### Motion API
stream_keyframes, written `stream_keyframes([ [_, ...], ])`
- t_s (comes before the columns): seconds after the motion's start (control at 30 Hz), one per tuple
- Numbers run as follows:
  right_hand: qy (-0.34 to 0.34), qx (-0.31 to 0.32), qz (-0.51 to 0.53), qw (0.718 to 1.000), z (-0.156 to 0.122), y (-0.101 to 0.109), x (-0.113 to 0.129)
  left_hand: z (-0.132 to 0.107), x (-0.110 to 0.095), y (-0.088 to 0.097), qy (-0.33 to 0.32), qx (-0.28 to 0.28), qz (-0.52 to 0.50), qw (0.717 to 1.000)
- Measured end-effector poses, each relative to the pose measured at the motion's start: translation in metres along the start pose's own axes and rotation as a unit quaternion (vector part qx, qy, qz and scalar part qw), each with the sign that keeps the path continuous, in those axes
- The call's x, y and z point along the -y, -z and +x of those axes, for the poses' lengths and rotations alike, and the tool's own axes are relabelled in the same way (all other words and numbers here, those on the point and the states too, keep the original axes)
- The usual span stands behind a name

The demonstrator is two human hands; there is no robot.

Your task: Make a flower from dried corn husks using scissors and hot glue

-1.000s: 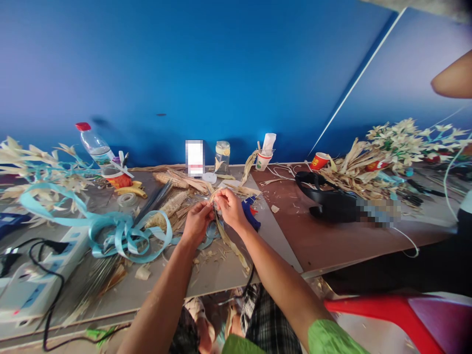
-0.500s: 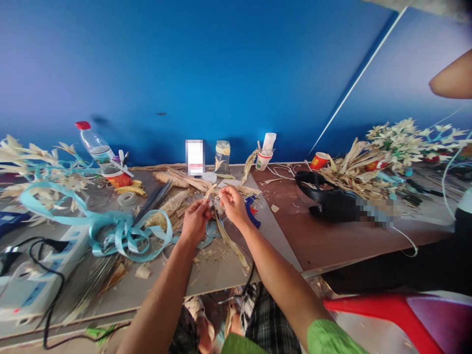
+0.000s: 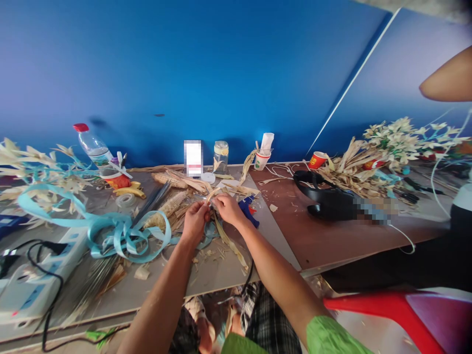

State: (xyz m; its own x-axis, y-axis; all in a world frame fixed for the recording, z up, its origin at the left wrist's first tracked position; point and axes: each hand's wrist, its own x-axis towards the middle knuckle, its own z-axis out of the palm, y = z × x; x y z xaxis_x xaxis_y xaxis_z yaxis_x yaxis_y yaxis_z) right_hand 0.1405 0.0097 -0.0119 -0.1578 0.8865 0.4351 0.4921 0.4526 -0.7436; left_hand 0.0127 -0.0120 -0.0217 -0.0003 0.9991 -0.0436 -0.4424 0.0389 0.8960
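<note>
I see my left hand [image 3: 195, 220] and right hand [image 3: 228, 209] both pinching a dried corn husk strip [image 3: 230, 244] with closed fingertips, just left of the blue glue gun [image 3: 246, 210].

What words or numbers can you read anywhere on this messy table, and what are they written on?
No text here reads clearly.
On the red paper cup: yellow marks, too small to read.
On the water bottle: a label, too small to read.
On the power strip: blue patches, blurred.
On the white card by the wall: blurred out.
On the husk strip pinched by the left hand and right hand: no writing.
</note>
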Motion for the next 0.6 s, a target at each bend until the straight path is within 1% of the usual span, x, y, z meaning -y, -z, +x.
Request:
stream_keyframes([
  [0.07,-0.009,-0.022,0.038,0.999,0.001,0.001,-0.001,0.000,0.001,0.000,-0.002,0.002,0.013,1.000],
  [0.2,-0.063,-0.020,0.131,0.989,0.001,0.004,0.002,-0.003,0.001,-0.001,0.002,0.020,0.058,0.998],
  [0.27,-0.087,-0.022,0.151,0.984,0.001,0.005,0.004,-0.004,0.001,-0.001,0.004,0.037,0.086,0.996],
  [0.33,-0.111,-0.039,0.160,0.980,0.002,0.006,0.004,-0.004,0.000,-0.001,0.001,0.041,0.106,0.994],
  [0.4,-0.132,-0.067,0.176,0.973,0.004,0.008,0.003,-0.003,-0.001,-0.001,-0.013,0.020,0.119,0.993],
  [0.47,-0.148,-0.094,0.197,0.965,0.005,0.010,0.001,-0.002,-0.002,0.000,-0.033,-0.018,0.135,0.990],
  [0.53,-0.155,-0.107,0.213,0.959,0.006,0.012,-0.001,0.000,-0.001,0.002,-0.056,-0.054,0.154,0.985],
  [0.6,-0.157,-0.106,0.223,0.956,0.006,0.013,0.000,0.002,0.001,0.005,-0.076,-0.073,0.181,0.978],
])
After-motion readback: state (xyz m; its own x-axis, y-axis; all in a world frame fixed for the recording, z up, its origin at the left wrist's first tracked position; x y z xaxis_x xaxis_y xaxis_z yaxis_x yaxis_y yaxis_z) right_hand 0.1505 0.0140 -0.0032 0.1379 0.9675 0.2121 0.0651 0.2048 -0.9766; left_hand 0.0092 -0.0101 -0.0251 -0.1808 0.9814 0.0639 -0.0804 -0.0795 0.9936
